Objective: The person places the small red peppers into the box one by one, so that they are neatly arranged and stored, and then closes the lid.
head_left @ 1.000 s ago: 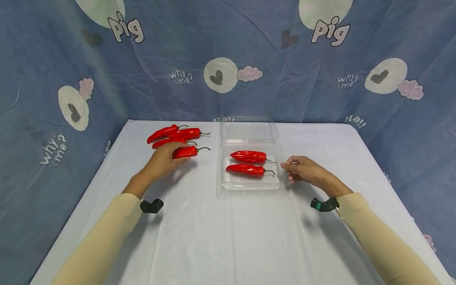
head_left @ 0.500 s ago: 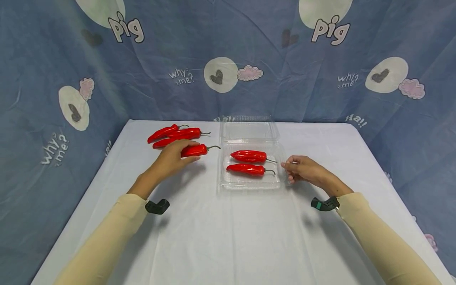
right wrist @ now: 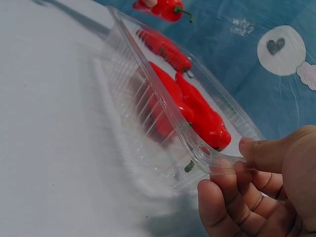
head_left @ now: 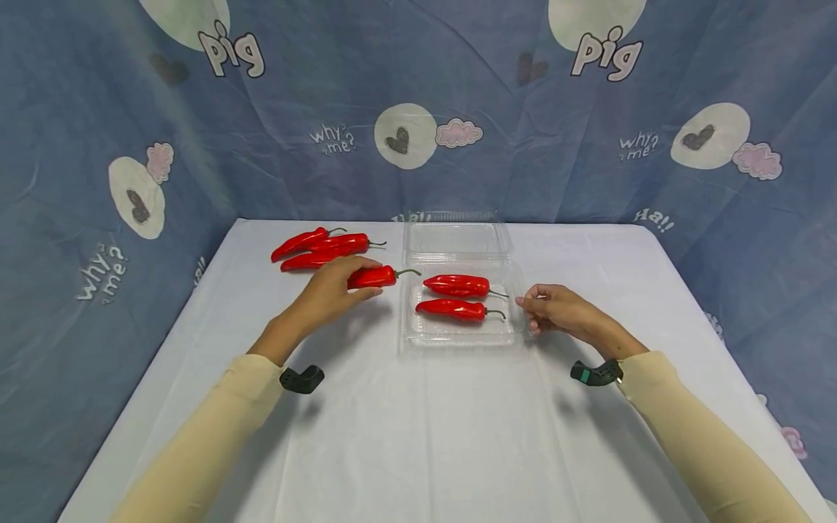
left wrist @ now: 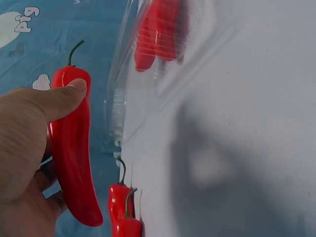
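My left hand (head_left: 333, 290) grips a red chili pepper (left wrist: 74, 143) between thumb and fingers, its green stem pointing right toward the box in the head view. The pepper is held above the table, just left of a clear plastic box (head_left: 458, 338). Two red peppers (head_left: 455, 310) lie side by side in that box, stems to the right. With thumb and fingers my right hand (head_left: 556, 311) pinches the box's right rim, close to a corner (right wrist: 219, 160) in the right wrist view.
Three more red peppers (head_left: 307, 243) lie together at the table's back left. The box's clear lid (head_left: 458, 240) is folded back toward the rear edge. A white cloth covers the table (head_left: 418, 436), and a blue printed curtain (head_left: 510, 174) hangs behind it.
My left hand has lifted the pepper away from the others and carried it right, toward the box. My right hand stays at the box's rim.
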The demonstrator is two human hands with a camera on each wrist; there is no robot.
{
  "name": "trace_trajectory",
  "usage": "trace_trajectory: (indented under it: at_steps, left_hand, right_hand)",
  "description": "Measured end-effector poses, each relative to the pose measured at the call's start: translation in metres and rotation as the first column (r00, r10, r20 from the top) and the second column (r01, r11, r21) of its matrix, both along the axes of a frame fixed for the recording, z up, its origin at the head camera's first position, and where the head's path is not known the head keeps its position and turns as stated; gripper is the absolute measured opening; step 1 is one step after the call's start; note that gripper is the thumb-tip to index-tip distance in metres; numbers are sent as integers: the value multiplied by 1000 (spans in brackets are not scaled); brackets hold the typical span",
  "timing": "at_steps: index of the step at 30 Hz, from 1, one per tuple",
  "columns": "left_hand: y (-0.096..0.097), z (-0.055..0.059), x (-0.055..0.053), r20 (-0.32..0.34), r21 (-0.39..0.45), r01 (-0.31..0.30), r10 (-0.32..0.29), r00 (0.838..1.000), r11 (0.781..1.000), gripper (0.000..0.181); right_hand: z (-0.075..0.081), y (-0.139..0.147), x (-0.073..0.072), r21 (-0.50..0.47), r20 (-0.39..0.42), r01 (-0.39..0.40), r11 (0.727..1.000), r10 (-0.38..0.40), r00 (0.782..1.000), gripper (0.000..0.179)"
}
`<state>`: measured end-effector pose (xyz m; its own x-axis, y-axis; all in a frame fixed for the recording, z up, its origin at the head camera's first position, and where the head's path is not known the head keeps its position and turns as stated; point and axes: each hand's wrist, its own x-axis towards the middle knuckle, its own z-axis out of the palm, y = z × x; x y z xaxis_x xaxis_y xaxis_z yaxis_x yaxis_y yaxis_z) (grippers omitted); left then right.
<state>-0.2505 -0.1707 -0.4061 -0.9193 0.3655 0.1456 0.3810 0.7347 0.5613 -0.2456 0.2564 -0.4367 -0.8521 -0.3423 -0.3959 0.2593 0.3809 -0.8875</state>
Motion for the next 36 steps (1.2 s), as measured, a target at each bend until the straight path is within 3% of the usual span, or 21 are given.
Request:
trace_trajectory:
  at_steps: [16, 36]
  left_hand:
    - [36, 1, -1, -14, -12, 91, -92, 996, 996, 50]
    - [83, -1, 3, -13, -16, 208, -208, 978, 978, 49]
  right_hand:
    - [0, 0, 0, 8, 3, 12, 1000, -12, 1000, 30]
    - [0, -1, 0, -1, 1, 6, 1000, -6, 1000, 28]
